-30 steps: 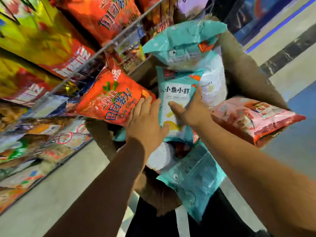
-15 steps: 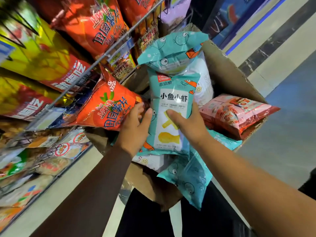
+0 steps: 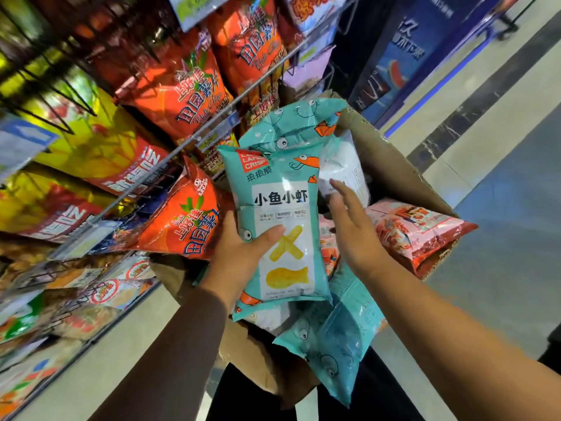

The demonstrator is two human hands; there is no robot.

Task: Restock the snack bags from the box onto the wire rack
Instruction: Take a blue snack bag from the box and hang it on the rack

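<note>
Teal and glossy, the snack bag (image 3: 282, 226) stands upright above the open cardboard box (image 3: 391, 165). The left hand (image 3: 239, 256) pinches it low on its left edge, thumb across the front and the rest of the hand hidden behind. The right hand (image 3: 352, 235) is spread flat just beside the bag's right edge, its fingers (image 3: 341, 192) straight and holding nothing; whether it brushes the bag I cannot tell. The wire rack (image 3: 170, 153) rises to the left, crowded with orange bags (image 3: 185, 220), one of them sagging out by the box's left side. A one-handed pinch on slick film looks the weak point: the puffed bag could slide out and drop back among the other teal bags (image 3: 334, 344) and the pink bag (image 3: 419, 229). Swinging it leftward may also knock that loose orange bag off the rack, and pushing into a packed row could crush the crisps.
</note>
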